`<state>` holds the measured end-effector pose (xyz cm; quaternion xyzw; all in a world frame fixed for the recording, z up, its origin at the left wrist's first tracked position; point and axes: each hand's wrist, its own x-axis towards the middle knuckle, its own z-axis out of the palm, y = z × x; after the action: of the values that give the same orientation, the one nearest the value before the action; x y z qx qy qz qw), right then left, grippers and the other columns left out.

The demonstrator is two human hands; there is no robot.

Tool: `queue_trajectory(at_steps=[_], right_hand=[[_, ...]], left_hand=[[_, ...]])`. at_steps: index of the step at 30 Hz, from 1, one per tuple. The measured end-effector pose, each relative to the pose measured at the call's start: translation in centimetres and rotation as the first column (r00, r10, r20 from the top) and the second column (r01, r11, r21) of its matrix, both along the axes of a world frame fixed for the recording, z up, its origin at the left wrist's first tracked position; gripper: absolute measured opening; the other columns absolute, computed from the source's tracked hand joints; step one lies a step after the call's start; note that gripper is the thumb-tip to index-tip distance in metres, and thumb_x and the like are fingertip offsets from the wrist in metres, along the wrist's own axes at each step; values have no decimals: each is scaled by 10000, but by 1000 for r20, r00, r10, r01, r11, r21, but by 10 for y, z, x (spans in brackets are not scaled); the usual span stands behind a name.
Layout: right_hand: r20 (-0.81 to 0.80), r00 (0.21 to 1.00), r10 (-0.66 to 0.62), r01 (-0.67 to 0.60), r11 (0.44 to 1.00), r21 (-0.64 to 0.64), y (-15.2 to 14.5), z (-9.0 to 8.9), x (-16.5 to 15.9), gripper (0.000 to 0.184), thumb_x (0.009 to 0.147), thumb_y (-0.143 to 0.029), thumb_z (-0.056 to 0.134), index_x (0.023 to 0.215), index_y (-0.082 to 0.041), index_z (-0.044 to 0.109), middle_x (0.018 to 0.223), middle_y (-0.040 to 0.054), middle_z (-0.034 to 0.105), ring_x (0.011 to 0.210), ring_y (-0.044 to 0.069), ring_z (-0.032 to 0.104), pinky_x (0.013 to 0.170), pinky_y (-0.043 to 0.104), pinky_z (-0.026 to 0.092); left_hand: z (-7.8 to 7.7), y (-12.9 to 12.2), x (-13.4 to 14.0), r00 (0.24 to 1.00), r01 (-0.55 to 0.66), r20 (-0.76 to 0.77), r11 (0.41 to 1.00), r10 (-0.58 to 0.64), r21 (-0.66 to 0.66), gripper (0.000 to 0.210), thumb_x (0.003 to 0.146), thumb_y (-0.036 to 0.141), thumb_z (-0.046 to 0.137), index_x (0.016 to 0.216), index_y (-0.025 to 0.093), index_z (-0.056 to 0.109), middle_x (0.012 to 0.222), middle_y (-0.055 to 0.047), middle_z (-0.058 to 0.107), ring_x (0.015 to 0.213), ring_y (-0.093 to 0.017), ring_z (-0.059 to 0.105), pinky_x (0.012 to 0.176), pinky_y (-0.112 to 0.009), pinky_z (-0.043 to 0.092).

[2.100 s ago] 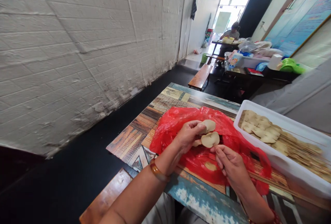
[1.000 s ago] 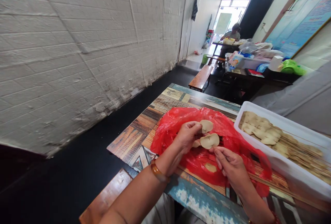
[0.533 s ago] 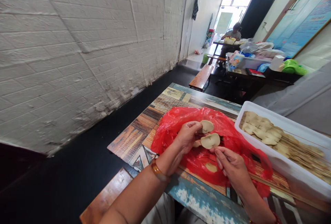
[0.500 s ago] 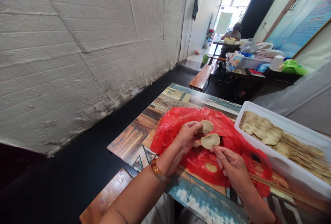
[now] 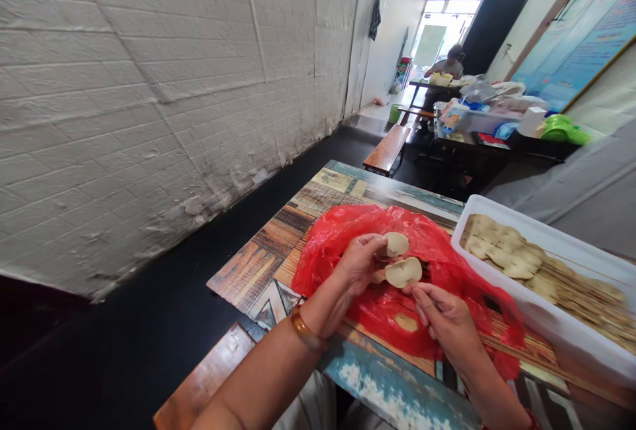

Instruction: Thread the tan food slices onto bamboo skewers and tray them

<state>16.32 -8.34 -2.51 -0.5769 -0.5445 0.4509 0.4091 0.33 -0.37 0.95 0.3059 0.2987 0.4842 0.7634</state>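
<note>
Between the thumb and fingers of my left hand [image 5: 358, 261] is a pale round slice of dough-like food [image 5: 397, 244]. My right hand [image 5: 444, 314] is pinched closed at the lower edge of a second round slice [image 5: 404, 273], seemingly on the tip of a thin skewer; the fingers hide most of the stick. Both slices are above a crumpled red plastic bag [image 5: 368, 221], and another slice [image 5: 406, 322] lies low on it. Thin bamboo skewers [image 5: 527, 356] stretch out to the right, past my right wrist.
A white plastic tub [image 5: 546, 223] at the right contains many skewered slices [image 5: 501, 248]. The wood-patterned table [image 5: 263, 251] has a bench [image 5: 209, 377] at its near left. Farther off are another bench [image 5: 388, 148], a cluttered table [image 5: 462, 138] and a seated person [image 5: 453, 65].
Hardly anything differs. Both hands keep their grips, and the two slices stay almost in the same place, shifted very slightly left.
</note>
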Motion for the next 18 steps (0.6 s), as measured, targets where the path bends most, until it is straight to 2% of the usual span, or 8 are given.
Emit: queue_trajectory(at_steps=[4,10,18], right_hand=[[-8,1000,1,-1,1000,-7,0,2,0,349,825,-508,513,893,-193,646,466,-71,415,356,72,350,371,209,256],[-30,999,-20,19,1000,-11,-2,7,-5,340,817,-510,530,870,-193,643,469,-73,417,360,69,351,378,205,259],[-106,993,-58,55,998,-29,-3,8,-10,365,785,-543,546,871,-201,641,460,-77,405,340,63,315,348,199,219]], left_hand=[[-3,0,-1,1000,11,-2,1000,-11,20,249,673,361,653,719,120,613,651,-23,575,560,-120,534,553,-244,415],[-5,-2,2,999,-13,-36,1000,12,-10,235,654,350,676,693,134,591,643,-12,579,551,-108,528,517,-219,393],[-4,-1,6,995,-85,-47,993,89,79,261,650,348,706,762,121,646,706,-34,627,620,-120,566,642,-252,443]])
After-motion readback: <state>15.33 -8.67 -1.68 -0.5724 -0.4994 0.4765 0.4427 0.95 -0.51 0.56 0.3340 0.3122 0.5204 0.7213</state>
